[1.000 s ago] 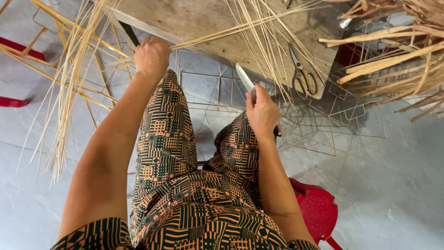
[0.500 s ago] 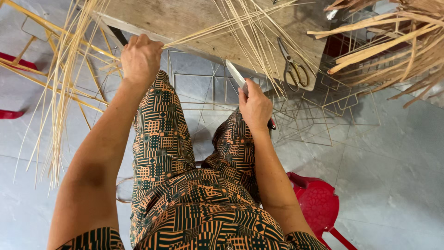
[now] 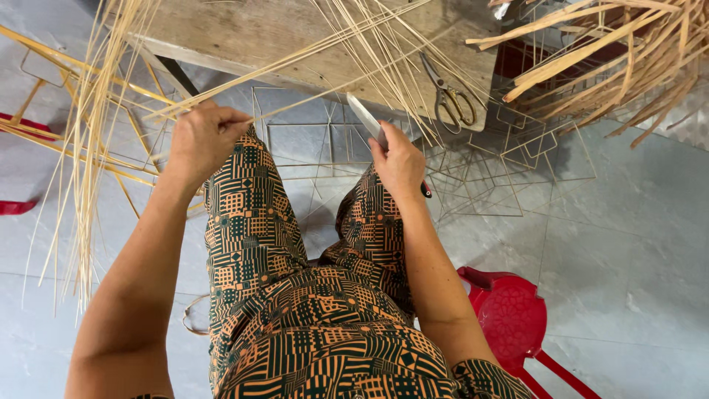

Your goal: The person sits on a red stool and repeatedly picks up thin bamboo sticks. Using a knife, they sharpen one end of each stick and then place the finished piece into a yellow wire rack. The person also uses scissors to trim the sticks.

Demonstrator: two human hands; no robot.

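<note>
My left hand (image 3: 201,139) pinches a thin bamboo strip (image 3: 325,46) that runs up and right over the wooden board. My right hand (image 3: 399,164) is closed around a knife (image 3: 367,118), its pale blade pointing up-left toward the strip and its dark handle end showing below the palm. Both hands are above my knees, which are covered in green and orange patterned cloth.
A wooden board (image 3: 244,33) lies ahead with scissors (image 3: 450,100) on its right end. Several loose bamboo strips (image 3: 96,125) hang at the left. Wire frames (image 3: 509,170) lie on the tiled floor. Wider bamboo slats (image 3: 613,52) are piled top right. A red plastic stool (image 3: 513,321) stands by my right.
My left hand has pulled the strip down and toward my knee. My right hand with the knife has shifted slightly with the view.
</note>
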